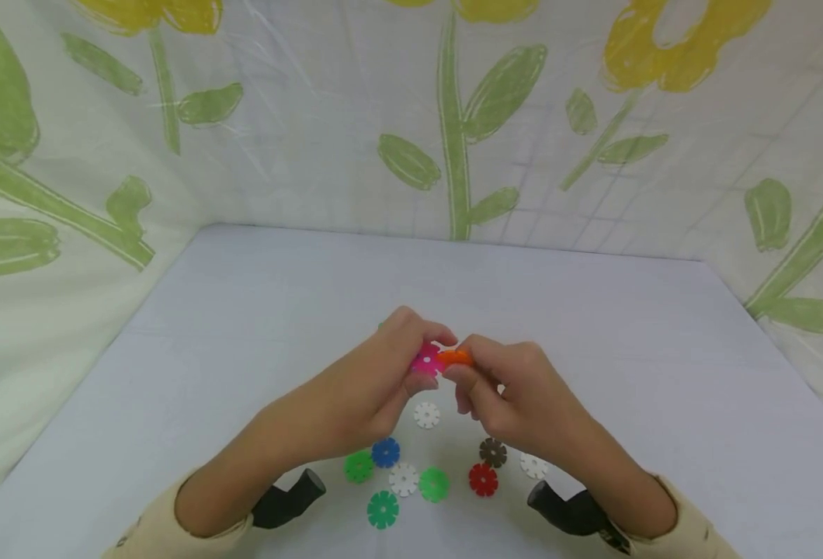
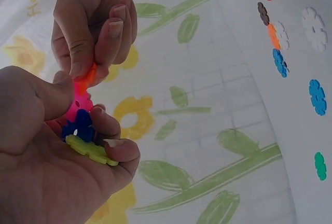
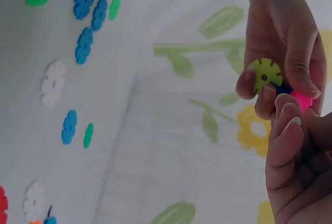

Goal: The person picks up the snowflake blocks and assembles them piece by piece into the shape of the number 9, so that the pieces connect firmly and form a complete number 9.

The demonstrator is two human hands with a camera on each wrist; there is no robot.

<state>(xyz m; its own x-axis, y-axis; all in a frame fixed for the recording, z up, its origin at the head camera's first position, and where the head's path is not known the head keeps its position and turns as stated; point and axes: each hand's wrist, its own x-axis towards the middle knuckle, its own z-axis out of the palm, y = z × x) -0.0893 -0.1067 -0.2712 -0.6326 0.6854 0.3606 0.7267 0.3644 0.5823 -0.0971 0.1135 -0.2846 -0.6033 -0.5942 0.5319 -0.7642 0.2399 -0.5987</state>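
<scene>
Head view: orange disc point(image 1: 456, 357) edge-on, horizontal.

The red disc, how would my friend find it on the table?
Start at the white table and look down to the loose discs lying between the two wrists. Under the right hand, the red disc lies just below the brown disc, left of a white disc. It is the only red one.

A pale grey table point(image 1: 244, 326) — backed by white flower-printed sheeting point(image 1: 300, 140).
</scene>
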